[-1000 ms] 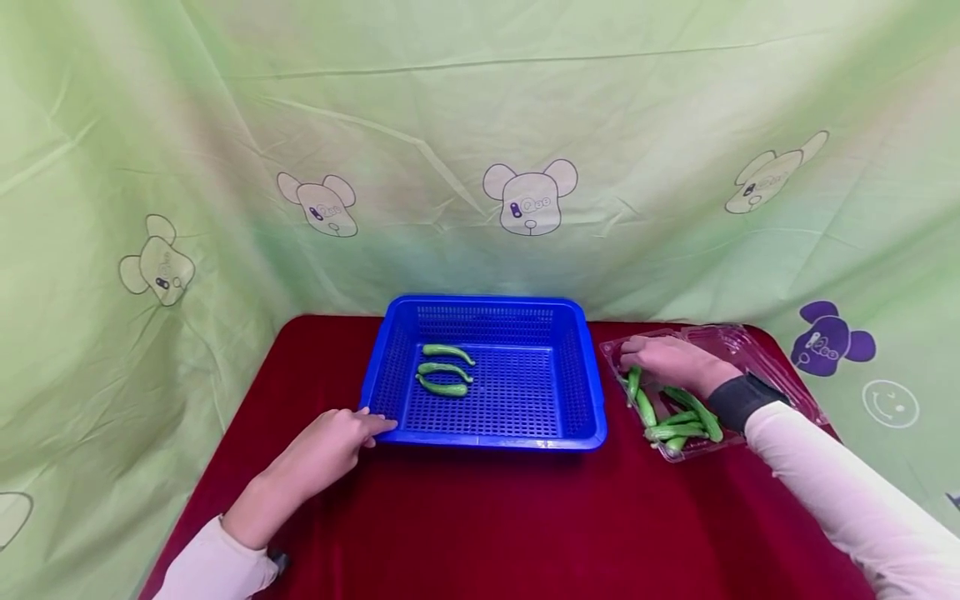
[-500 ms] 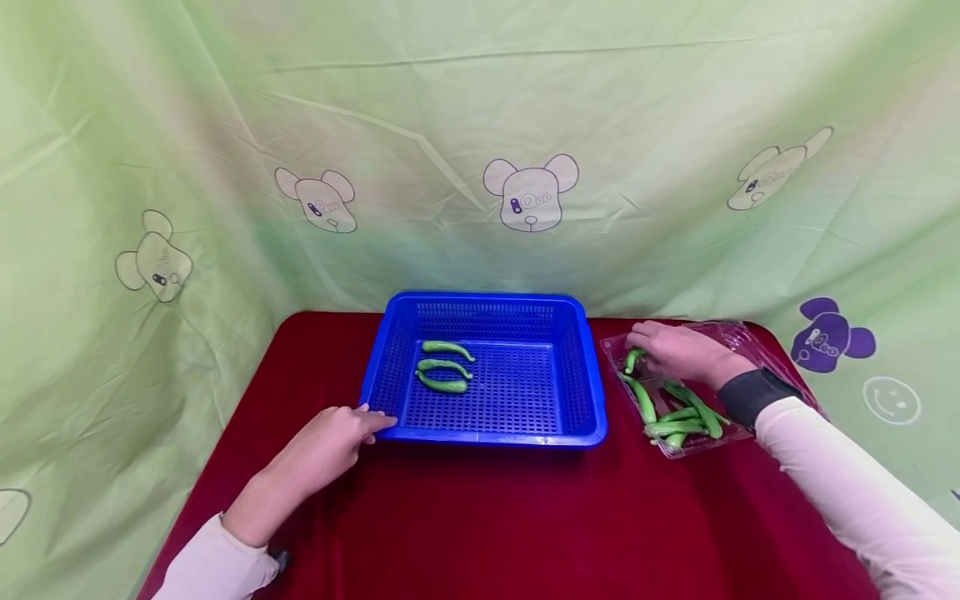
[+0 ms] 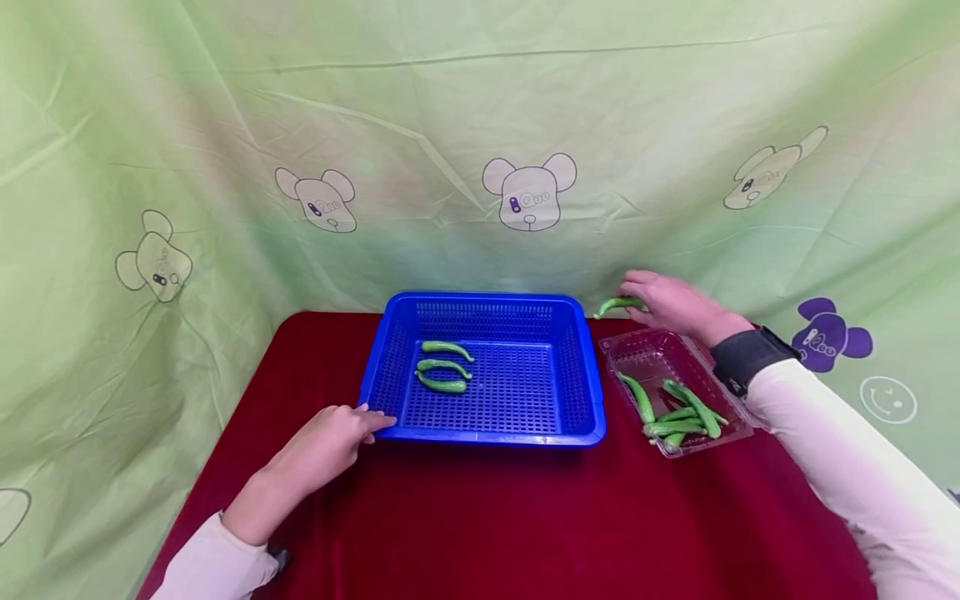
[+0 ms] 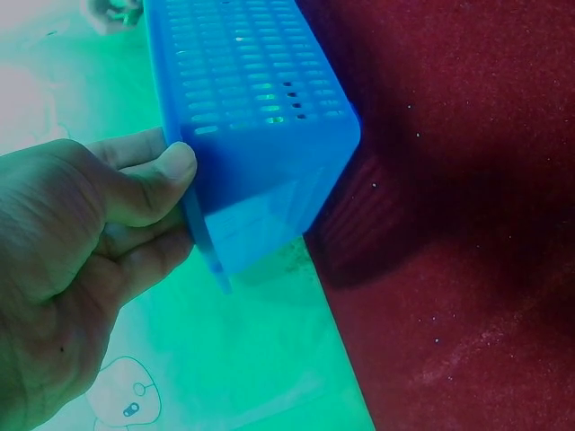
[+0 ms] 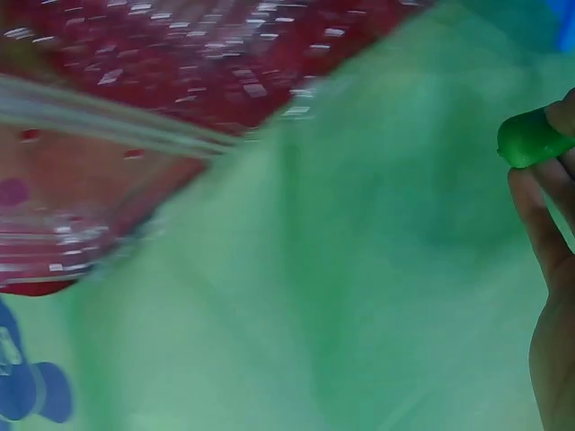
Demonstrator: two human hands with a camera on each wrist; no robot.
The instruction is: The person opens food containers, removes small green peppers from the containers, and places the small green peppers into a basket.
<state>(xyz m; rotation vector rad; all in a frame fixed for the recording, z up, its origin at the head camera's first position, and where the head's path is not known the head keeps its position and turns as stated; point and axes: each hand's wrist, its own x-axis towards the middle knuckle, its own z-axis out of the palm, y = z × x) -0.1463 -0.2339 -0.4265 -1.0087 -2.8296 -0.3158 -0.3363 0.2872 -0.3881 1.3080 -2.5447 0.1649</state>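
Observation:
My left hand (image 3: 341, 442) pinches the near left corner of a blue plastic basket (image 3: 495, 437), thumb (image 4: 176, 163) on the outside of its rim. Three long green peppers (image 3: 444, 369) lie side by side inside it, left of the middle. Over at the right, my right hand (image 3: 667, 304) holds another green pepper (image 3: 617, 305) between thumb and fingers, raised above the back of a clear plastic box (image 3: 637, 346). Its rounded end sticks out from the fingers in the right wrist view. Several more green peppers (image 3: 686, 417) lie in the box's near part.
A dark red cloth (image 3: 480, 517) covers the table. Behind and at both sides hangs a pale green curtain (image 3: 420, 108) with printed bear heads. The clear box's open lid (image 5: 135, 162) lies behind it, partly under the right forearm.
My right hand has lifted a green pepper up out of the clear box and moved toward the back. The left hand stays on the basket's corner.

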